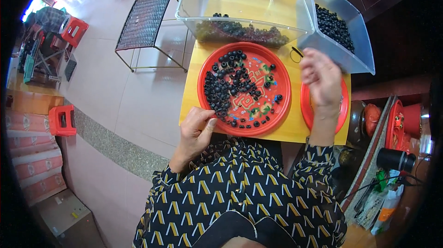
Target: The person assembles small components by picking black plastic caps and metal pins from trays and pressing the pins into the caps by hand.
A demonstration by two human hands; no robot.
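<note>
Beads, small, black and ring-shaped (pixel 230 86), lie scattered over a round red plastic tray with a printed pattern (pixel 281 86), thickest from its nine o'clock side up to twelve. They look light, hard and smooth, likely to roll or skid on the slick tray, so each is best pinched singly by its rim between thumb and forefinger. The left hand (pixel 196 130) rests at the tray's seven o'clock edge, fingers curled loosely and touching the rim, holding nothing I can see. The right hand (pixel 323 79) is raised at three o'clock, fingers bent together; whether they pinch a bead I cannot tell. Under it sits a second red plate (pixel 307 107). The yellow wooden table (pixel 286 132) carries all this. At twelve o'clock stands a clear plastic bin holding more black beads (pixel 244 17), and at one o'clock a tilted clear tub of beads (pixel 337 40).
</note>
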